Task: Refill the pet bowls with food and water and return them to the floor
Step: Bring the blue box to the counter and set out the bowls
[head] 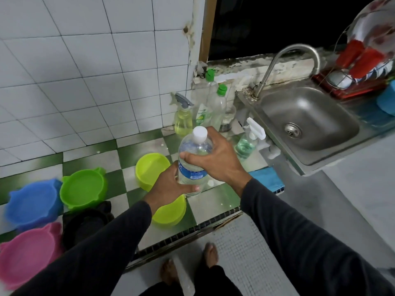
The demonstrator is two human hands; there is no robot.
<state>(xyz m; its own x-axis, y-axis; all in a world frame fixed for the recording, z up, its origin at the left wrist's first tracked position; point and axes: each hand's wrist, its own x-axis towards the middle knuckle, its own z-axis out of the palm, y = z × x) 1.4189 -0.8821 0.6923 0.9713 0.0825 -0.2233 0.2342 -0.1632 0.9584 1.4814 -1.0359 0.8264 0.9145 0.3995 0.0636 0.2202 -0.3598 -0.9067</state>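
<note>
Both hands grasp the capped water bottle (193, 165) above the yellow-green bowl (171, 210): left hand (168, 184) low, right hand (215, 159) at shoulder; likely heavy, thin-walled, slippery.

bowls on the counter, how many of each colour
Yellow-green bowls: 2
Green bowl: 1
Blue bowl: 1
Pink bowl: 1
Total: 5
</note>
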